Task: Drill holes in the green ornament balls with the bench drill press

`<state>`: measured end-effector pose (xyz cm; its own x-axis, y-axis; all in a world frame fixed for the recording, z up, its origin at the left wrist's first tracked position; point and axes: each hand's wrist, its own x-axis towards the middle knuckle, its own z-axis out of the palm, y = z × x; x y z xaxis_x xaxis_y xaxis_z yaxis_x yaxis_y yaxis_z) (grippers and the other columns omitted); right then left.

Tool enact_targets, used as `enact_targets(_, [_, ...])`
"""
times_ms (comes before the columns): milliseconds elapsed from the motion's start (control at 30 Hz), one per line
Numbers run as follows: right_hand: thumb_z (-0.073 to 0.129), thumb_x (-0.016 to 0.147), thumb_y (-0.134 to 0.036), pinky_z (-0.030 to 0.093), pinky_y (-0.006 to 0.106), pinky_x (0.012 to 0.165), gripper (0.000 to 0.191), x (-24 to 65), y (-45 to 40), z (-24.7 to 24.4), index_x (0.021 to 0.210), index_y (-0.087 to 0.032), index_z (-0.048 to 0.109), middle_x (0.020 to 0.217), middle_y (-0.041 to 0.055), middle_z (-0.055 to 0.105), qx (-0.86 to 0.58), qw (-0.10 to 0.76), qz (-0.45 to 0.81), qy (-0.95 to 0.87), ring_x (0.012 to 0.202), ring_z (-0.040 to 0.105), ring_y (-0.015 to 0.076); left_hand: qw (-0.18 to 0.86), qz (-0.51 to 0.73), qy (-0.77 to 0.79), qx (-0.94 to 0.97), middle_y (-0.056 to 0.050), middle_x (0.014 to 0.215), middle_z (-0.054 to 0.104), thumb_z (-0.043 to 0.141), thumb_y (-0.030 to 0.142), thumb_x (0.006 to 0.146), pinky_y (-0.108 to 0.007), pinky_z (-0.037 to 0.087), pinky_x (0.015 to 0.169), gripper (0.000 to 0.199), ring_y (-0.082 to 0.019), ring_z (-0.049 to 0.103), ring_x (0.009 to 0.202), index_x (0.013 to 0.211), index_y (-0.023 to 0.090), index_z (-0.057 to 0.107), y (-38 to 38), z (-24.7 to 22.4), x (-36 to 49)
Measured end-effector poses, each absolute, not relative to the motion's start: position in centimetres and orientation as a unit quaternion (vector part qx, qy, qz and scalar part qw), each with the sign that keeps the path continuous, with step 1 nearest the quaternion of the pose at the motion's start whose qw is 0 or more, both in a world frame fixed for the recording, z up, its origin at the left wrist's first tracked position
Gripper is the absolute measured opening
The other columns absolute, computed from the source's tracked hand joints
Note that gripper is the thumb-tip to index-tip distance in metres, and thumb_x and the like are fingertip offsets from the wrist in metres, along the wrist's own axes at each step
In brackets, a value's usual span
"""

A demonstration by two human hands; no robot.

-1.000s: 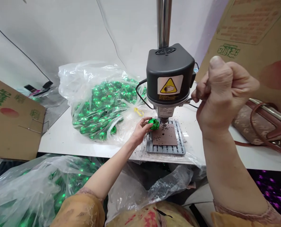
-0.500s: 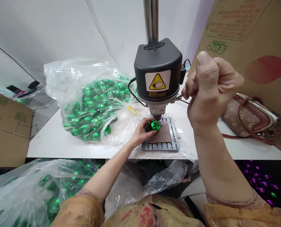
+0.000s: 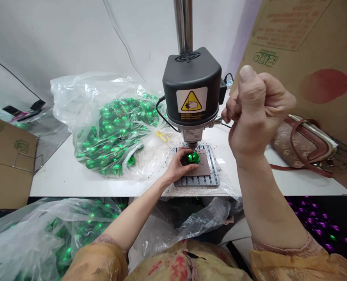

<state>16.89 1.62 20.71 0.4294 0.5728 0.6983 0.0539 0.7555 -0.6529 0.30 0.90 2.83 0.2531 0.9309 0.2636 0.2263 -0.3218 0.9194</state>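
Note:
My left hand (image 3: 177, 168) curls its thumb and fingers round a shiny green disco ball (image 3: 193, 157). The ball is on a brown pad (image 3: 204, 168) over the slotted metal base (image 3: 215, 177), just below the chuck (image 3: 192, 145) of a black drill press (image 3: 192, 76). Whether the bit touches the ball cannot be made out. Raised to the right of the machine, my right hand (image 3: 257, 111) is closed in a fist on the press's lever (image 3: 217, 121); most of that lever is hidden behind the fingers.
A clear plastic bag (image 3: 71, 93) of green balls lies left of the press; another bag (image 3: 24, 238) sits below the table edge. Cardboard boxes (image 3: 11, 168) flank both sides. A handbag (image 3: 296, 144) stands at right, with purple balls (image 3: 322, 222) below. Dark shavings surround the base.
The ball has shifted slightly right and down under the chuck, with my left fingers still round it. My right fist keeps about the same place beside the press. The whole view has moved slightly.

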Motion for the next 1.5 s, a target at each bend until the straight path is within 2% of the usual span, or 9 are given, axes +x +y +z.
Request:
enact_targets(133, [0.057,0.087,-0.046,0.027,0.032,0.047,0.048,17.0,1.6,20.8,0.055,-0.024,0.029,0.049,-0.0038,0.029,-0.308,0.788,0.17,-0.505,0.046,0.029,0.0099,0.459,0.459,0.427,0.63,-0.01,0.117,0.068,0.082,0.045,0.074,-0.038,0.048,0.099,0.055,-0.023,0.064,0.107,0.117,0.019,0.06,0.2,2.2,0.9])
enact_targets(300, [0.058,0.088,-0.039,0.026,0.033,0.047,0.045,16.9,1.3,20.8,0.054,-0.024,0.032,0.048,-0.0043,0.031,-0.285,0.801,0.166,-0.5,0.045,0.029,0.0098,0.469,0.482,0.413,0.614,-0.012,0.123,0.067,0.084,0.042,0.073,-0.041,0.048,0.102,0.057,-0.025,0.064,0.115,0.118,0.018,0.058,-0.2,2.0,1.2])
enact_targets(500, [0.059,0.087,-0.037,0.024,0.031,0.046,0.051,16.5,0.8,19.8,0.051,-0.021,0.026,0.047,-0.0054,0.025,-0.274,0.821,0.145,-0.48,0.042,0.03,0.0066,0.482,0.48,0.411,0.608,-0.013,0.127,0.066,0.084,0.042,0.073,-0.042,0.047,0.106,0.057,-0.027,0.062,0.12,0.118,0.019,0.058,-0.1,1.7,1.1])
enact_targets(700, [0.057,0.086,-0.025,0.02,0.029,0.045,0.052,16.4,0.1,17.6,0.052,-0.017,0.019,0.046,-0.0058,0.02,-0.223,0.841,0.095,-0.484,0.041,0.024,0.0038,0.482,0.489,0.407,0.603,-0.012,0.126,0.066,0.086,0.042,0.072,-0.043,0.046,0.106,0.058,-0.027,0.061,0.121,0.117,0.019,0.058,0.0,1.2,1.0])
enact_targets(1100, [0.055,0.087,-0.02,0.024,0.026,0.041,0.049,17.0,0.8,15.1,0.058,-0.019,0.015,0.049,-0.006,0.018,-0.164,0.839,0.03,-0.518,0.042,0.022,0.0022,0.496,0.499,0.391,0.594,-0.011,0.126,0.066,0.086,0.036,0.073,-0.043,0.046,0.108,0.055,-0.027,0.061,0.122,0.117,0.02,0.058,0.1,0.6,0.9])
enact_targets(1267, [0.054,0.083,-0.012,0.027,0.025,0.042,0.047,17.2,0.6,14.5,0.059,-0.018,0.014,0.05,-0.006,0.022,-0.12,0.83,0.017,-0.545,0.043,0.024,0.0019,0.492,0.495,0.397,0.596,-0.011,0.126,0.066,0.086,0.034,0.073,-0.044,0.045,0.108,0.054,-0.027,0.061,0.122,0.117,0.02,0.058,0.1,0.4,0.8])
enact_targets(1500, [0.051,0.082,-0.01,0.032,0.025,0.043,0.043,17.3,0.8,13.6,0.058,-0.018,0.016,0.05,-0.0059,0.025,-0.112,0.824,0.023,-0.554,0.042,0.027,0.0025,0.484,0.49,0.408,0.599,-0.011,0.126,0.066,0.086,0.035,0.073,-0.044,0.046,0.108,0.054,-0.028,0.061,0.122,0.117,0.02,0.058,0.2,0.4,0.8])
